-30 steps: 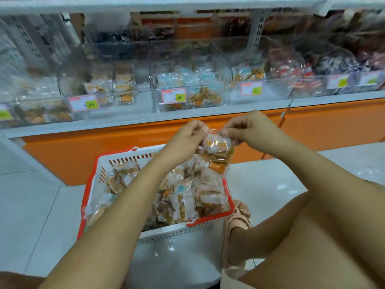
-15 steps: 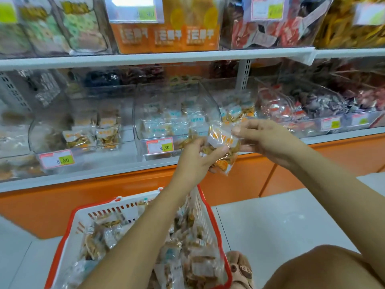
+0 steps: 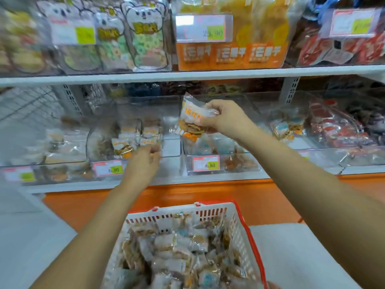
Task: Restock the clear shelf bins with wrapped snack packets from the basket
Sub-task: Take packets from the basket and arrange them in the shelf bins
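Shop aisle, stocked shelving; lower shelf [image 3: 208, 178] white-edged above an orange base panel [image 3: 187, 195], carrying a row of clear bins; upper shelf [image 3: 187, 75] with larger bagged snacks, blurred.

Right hand [image 3: 225, 119]: arm stretched forward and up, wrist level, thumb and fingers pinching the held packets [image 3: 194, 119], orange-printed wrappers with brown snack showing through; carried high over the front left corner of the middle bin [image 3: 218, 147], likely to clear the bin wall before dropping in.

Left hand [image 3: 143, 161]: arm reaching forward, palm away, fingers bent at the open front of the left bin [image 3: 104, 142], touching the matching packets there; whether it grips one or only settles the pile, cannot tell through blur.

Price tags [image 3: 108, 168] on bin fronts, two reading 8.80.

Basket [image 3: 208, 213]: white with red rim, on the floor just below the shelf, between both arms for short reach; basket packets [image 3: 177, 253] heaped inside, so much restocking appears to remain.
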`<state>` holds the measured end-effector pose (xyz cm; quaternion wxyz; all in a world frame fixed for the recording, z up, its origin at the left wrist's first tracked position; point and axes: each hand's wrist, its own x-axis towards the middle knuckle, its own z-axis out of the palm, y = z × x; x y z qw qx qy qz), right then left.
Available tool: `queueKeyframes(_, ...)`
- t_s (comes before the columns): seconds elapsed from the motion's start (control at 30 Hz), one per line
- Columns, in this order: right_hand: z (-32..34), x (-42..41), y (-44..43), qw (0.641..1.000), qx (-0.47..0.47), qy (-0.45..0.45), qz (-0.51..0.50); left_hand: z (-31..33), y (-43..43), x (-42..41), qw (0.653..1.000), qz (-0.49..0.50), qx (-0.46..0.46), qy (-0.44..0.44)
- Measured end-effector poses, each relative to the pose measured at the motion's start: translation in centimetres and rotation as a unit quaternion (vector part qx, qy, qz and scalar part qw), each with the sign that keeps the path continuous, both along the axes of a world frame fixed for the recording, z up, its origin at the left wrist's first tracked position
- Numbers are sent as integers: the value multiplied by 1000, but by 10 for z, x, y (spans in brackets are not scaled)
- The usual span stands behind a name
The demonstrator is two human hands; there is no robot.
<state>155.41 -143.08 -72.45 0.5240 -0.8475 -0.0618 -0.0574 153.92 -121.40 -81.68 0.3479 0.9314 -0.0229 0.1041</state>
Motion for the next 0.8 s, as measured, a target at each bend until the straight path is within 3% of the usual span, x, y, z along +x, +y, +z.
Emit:
queueKeyframes(0.13,3,55,68,989,-142,-45,-1,8,39,31,998,-6,57,26)
queueKeyframes(0.3,-3,122,108,937,-350,-12,-11,10,57,75,984,-94,71,131)
queueKeyframes(0.5,-16,177,129,889,-456,26,7,-4,57,107,968,-143,93,186)
queueKeyframes(0.67,-28,215,134,876,-481,23,31,-13,62,117,972,-146,90,160)
queueKeyframes(0.8,-37,225,139,832,-555,-12,14,-17,64,120,970,-150,109,155)
